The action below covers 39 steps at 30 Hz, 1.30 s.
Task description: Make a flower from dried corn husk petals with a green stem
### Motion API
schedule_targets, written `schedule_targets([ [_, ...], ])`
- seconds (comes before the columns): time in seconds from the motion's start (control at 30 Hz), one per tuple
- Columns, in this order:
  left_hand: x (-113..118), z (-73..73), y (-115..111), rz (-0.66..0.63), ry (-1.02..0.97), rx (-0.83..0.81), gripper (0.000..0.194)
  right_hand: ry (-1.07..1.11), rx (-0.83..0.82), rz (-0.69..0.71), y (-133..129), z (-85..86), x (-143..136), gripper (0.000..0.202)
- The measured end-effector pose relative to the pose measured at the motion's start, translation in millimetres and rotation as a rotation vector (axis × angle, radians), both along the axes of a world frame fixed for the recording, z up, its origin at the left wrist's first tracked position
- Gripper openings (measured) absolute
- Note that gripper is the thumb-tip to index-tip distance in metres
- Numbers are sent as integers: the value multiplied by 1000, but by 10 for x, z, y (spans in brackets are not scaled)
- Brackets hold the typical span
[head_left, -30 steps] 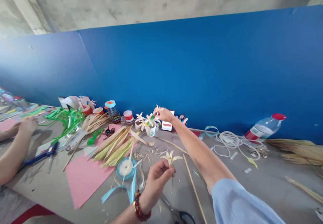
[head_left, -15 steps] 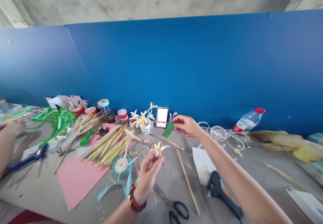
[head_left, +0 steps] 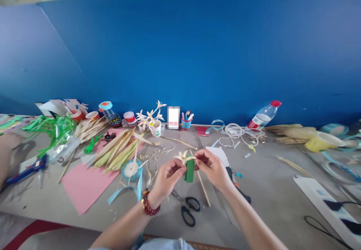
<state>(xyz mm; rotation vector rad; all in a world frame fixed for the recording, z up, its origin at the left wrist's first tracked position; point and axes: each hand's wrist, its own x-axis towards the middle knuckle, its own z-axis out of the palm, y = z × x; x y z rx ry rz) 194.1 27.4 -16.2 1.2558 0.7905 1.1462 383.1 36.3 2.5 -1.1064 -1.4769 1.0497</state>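
Between the fingertips of my left hand (head_left: 171,175) is a pale husk flower (head_left: 184,156), its petals spread upward. My right hand (head_left: 212,167) pinches a strip of green paper (head_left: 190,170), which hangs folded just below the flower. Both hands nearly meet over the table, and the fingers partly hide where flower and strip come together. Beneath them lie black-handled scissors (head_left: 189,209) and a thin stick (head_left: 203,190). A glue gun (head_left: 229,174) is partly covered by my right forearm.
Left are corn husks (head_left: 113,154), pink paper (head_left: 84,190) and a ribbon roll (head_left: 131,170). Behind stand a cup of husk flowers (head_left: 156,129), a phone (head_left: 173,118) and a bottle (head_left: 263,116). Right lies a power strip (head_left: 313,193). Another person's arm (head_left: 7,148) reaches in at far left.
My right hand has come back toward me with the green strip, from near the phone to beside the flower. My left hand still holds the flower. The view has tilted down.
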Motion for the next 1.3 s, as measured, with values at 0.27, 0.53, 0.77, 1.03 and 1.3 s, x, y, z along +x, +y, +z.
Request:
schedule_targets([
  [0.27,-12,26,-19,81,79,56,15,-111,35,-7,-300,-204,-210,44],
  [0.53,-70,31,45,133,67,25,18,145,-102,36,-306,-293,-149,19],
  [0.77,-101,-11,90,176,69,-4,19,99,-163,-96,-257,-319,-68,30],
  [1.03,-45,-79,70,95,108,7,15,83,-169,-28,-187,-194,-93,18],
  [1.3,-63,-111,126,138,37,2,19,-303,-77,-132,277,-273,149,21],
])
